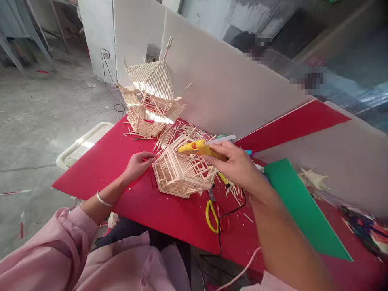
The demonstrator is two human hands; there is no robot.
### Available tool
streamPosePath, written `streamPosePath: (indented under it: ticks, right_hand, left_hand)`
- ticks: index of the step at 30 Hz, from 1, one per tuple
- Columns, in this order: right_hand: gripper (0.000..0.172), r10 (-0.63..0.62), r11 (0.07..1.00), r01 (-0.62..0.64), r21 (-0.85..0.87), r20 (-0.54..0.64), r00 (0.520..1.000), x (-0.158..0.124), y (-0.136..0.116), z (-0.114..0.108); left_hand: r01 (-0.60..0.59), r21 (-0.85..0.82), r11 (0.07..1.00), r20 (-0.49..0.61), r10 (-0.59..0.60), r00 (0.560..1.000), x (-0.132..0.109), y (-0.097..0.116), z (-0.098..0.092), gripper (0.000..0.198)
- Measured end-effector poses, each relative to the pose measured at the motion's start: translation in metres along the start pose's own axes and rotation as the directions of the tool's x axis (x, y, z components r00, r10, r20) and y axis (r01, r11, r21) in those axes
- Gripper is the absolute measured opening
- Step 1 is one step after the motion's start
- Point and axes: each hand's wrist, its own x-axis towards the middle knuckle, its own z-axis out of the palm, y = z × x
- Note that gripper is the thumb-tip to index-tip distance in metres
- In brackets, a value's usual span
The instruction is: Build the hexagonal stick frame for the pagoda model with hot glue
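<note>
My right hand (235, 165) is wrapped round a yellow hot glue gun (197, 148) with a pale glue stick poking out of its back. Its nozzle points left, at the upper rim of a many-sided frame (172, 190) built of thin wooden sticks. Close to the frame's left side is my left hand (138, 165), its thumb and fingers pinched together. What the pinch holds, if anything, is too small to make out. Behind the frame stands a tiered pagoda model (154, 85) made of the same sticks.
Loose wooden sticks (194, 131) lie behind the frame on the red table (115, 151). Scissors (211, 214) with yellow handles and a black cord (233, 210) are in front. A green board (300, 202) lies to the right. A white partition (209, 76) rises behind.
</note>
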Motion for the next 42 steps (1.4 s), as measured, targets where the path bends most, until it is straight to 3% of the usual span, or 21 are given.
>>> streamPosePath:
  ticks: [21,28,33,42]
  right_hand:
    - [0.035,0.012,0.999,-0.013,-0.030,-0.014,1.000,-0.006,-0.005,-0.003]
    - [0.034,0.005,0.999,-0.004,-0.051,0.005,1.000,-0.007,-0.003,-0.005]
    - [0.033,0.000,0.999,0.000,-0.053,0.014,1.000,-0.007,-0.004,-0.006]
    - [0.031,0.022,0.999,-0.021,-0.026,0.051,0.998,-0.006,-0.010,-0.006]
  left_hand:
    - [0.032,0.034,0.999,0.063,-0.035,0.997,-0.004,0.010,0.003,0.043]
    - [0.059,-0.007,0.998,0.094,-0.058,0.994,-0.002,0.003,0.005,0.029]
    - [0.065,0.093,0.994,0.111,-0.076,0.991,0.000,-0.002,0.004,0.049]
    - [0.029,0.179,0.983,0.107,-0.049,0.993,0.000,-0.003,0.005,0.054]
